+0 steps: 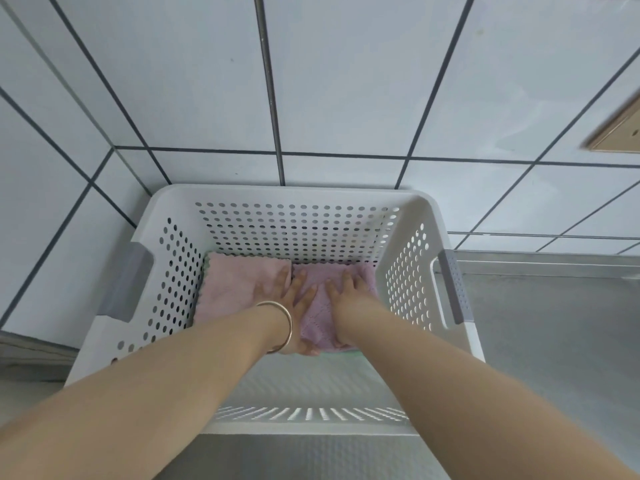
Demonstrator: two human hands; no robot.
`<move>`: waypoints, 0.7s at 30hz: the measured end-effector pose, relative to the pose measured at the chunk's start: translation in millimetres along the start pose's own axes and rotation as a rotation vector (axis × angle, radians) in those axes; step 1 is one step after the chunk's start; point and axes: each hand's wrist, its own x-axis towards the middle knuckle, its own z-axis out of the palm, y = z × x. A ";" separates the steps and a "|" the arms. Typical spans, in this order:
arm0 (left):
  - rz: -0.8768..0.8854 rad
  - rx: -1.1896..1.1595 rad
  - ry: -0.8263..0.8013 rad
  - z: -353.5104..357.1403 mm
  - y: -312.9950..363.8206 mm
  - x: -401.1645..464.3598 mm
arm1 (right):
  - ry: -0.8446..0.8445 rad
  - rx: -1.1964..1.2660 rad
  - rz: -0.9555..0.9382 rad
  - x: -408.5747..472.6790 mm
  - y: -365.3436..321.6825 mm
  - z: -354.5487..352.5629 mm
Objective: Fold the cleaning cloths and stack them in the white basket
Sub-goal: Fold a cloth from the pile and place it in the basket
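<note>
A white perforated basket (pixel 284 195) with grey handles stands against the tiled wall. Inside on its floor lie two folded cloths side by side: a pink cloth (pixel 235 282) on the left and a lilac cloth (pixel 318 317) on the right. A green edge of another cloth (pixel 341 355) peeks out under the lilac one. My left hand (pixel 294 299), with a bangle on the wrist, lies flat across the seam between the two cloths, fingers spread. My right hand (pixel 349 296) presses flat on the lilac cloth with its thumb curled under the near edge.
The basket sits on a grey metal counter (pixel 554 341), in a corner of white tiled walls (pixel 346 81). A vertical pipe (pixel 272 91) runs down the wall behind the basket. A tan wall plate (pixel 620 129) is at the far right.
</note>
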 end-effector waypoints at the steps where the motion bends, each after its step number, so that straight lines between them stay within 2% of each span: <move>1: -0.004 -0.008 -0.017 1.3 -0.2 1.5 | -0.020 -0.018 0.008 0.6 -0.1 0.5; 4: 0.008 -0.113 -0.059 -7.7 -5.0 3.3 | -0.065 -0.099 0.027 1.9 -2.3 -8.2; 7: 0.051 -0.175 0.014 -44.5 -14.6 -22.5 | -0.015 -0.072 -0.049 -18.8 -18.5 -45.7; 11: 0.153 -0.174 0.301 -111.9 0.4 -86.9 | 0.443 0.102 -0.134 -101.7 -5.0 -84.7; 14: 0.295 -0.208 0.793 -137.6 27.1 -133.2 | 0.995 0.324 -0.163 -157.2 29.9 -78.2; 16: 0.493 -0.374 0.977 -147.5 63.6 -159.4 | 1.302 0.462 -0.124 -191.5 62.9 -60.7; 18: 0.604 -0.511 1.003 -148.5 108.1 -174.1 | 1.428 0.623 -0.145 -217.2 90.6 -33.6; 21: 0.631 -0.589 1.014 -132.6 191.1 -176.8 | 1.398 0.731 -0.042 -248.3 135.1 26.8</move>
